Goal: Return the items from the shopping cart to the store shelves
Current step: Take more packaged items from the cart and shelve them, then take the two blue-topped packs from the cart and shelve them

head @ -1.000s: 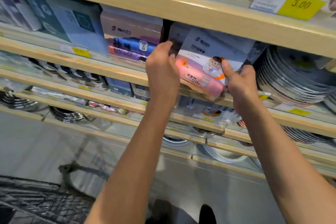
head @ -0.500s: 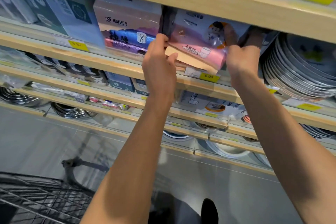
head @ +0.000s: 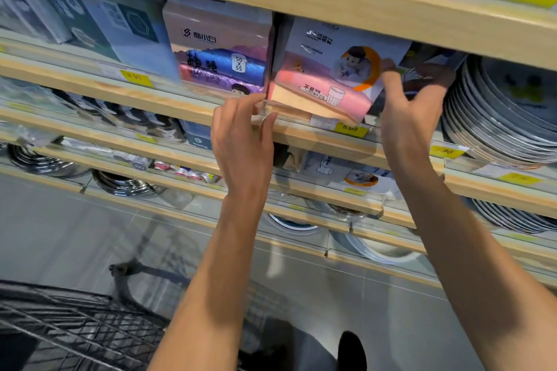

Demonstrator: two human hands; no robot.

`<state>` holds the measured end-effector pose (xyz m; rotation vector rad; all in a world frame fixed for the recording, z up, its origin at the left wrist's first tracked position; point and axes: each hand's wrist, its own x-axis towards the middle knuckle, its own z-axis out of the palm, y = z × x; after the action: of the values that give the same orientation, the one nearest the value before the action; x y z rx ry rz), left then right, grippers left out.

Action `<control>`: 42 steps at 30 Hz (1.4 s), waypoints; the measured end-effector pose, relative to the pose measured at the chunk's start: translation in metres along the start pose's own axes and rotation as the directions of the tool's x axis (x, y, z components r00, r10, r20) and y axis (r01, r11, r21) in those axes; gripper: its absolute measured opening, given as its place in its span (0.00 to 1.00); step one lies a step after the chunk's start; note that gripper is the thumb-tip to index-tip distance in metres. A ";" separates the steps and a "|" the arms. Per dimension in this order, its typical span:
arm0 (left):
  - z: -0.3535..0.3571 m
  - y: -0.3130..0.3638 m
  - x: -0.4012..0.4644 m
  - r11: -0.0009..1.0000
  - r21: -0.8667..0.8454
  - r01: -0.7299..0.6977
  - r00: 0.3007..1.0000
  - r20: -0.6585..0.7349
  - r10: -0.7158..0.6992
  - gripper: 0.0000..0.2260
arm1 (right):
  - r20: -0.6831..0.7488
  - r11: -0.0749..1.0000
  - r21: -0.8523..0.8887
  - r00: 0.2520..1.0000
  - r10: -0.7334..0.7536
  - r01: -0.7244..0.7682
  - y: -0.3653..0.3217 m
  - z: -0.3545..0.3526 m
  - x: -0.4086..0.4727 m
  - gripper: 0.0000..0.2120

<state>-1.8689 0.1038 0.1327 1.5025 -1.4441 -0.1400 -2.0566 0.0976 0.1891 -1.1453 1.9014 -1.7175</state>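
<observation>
A white and pink pack of bin bags [head: 325, 75] with a cartoon figure stands on the wooden shelf [head: 168, 105], tilted, its lower front corner over the shelf lip. My left hand [head: 241, 141] pinches the pack's lower left corner between thumb and forefinger. At the pack's right edge is my right hand [head: 413, 111]; its fingers are spread, with the forefinger touching the pack and the others against a dark item behind. The black wire shopping cart [head: 69, 331] shows at the bottom left; I cannot see what is in it.
A similar blue and purple bag pack [head: 220, 51] stands just left of the pink one, with pale boxes [head: 120, 24] further left. Stacked metal plates [head: 506, 117] fill the shelf to the right. The shelf above [head: 331, 0] hangs close overhead. Lower shelves hold steel bowls [head: 126, 184].
Both hands pushed the pack up and back into the shelf gap. It now rests there. The right hand has opened and dropped lower; the left has slid down to the pack's bottom corner.
</observation>
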 end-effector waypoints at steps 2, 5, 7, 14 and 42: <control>-0.004 -0.005 -0.005 1.000 -0.022 0.020 1.000 -0.003 -0.020 0.10 | -0.069 0.998 0.066 0.998 0.005 0.000 -0.001 -0.003 -0.013 0.15; -0.014 -0.012 -0.016 0.991 -0.097 0.089 0.996 0.015 -0.088 0.09 | -0.158 0.989 0.133 0.986 -0.048 0.069 0.002 -0.002 -0.047 0.15; -0.026 -0.019 -0.027 0.986 -0.129 0.104 0.994 0.030 -0.101 0.08 | -0.093 0.987 0.103 0.989 -0.113 0.122 0.008 0.008 -0.082 0.13; -0.105 -0.069 -0.076 0.962 -0.073 0.263 0.964 -0.024 -0.266 0.06 | 0.415 0.980 0.160 0.893 -0.177 0.120 0.015 0.053 -0.214 0.09; -0.247 -0.162 -0.587 -0.652 -0.067 0.755 -0.653 0.018 -0.757 0.40 | 0.717 0.413 0.294 -0.485 0.501 0.862 0.245 -0.022 -0.544 0.26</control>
<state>-1.7552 0.6762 -0.1698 2.2317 0.9322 -1.3442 -1.8169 0.5013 -0.1793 -2.4603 0.4866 1.0787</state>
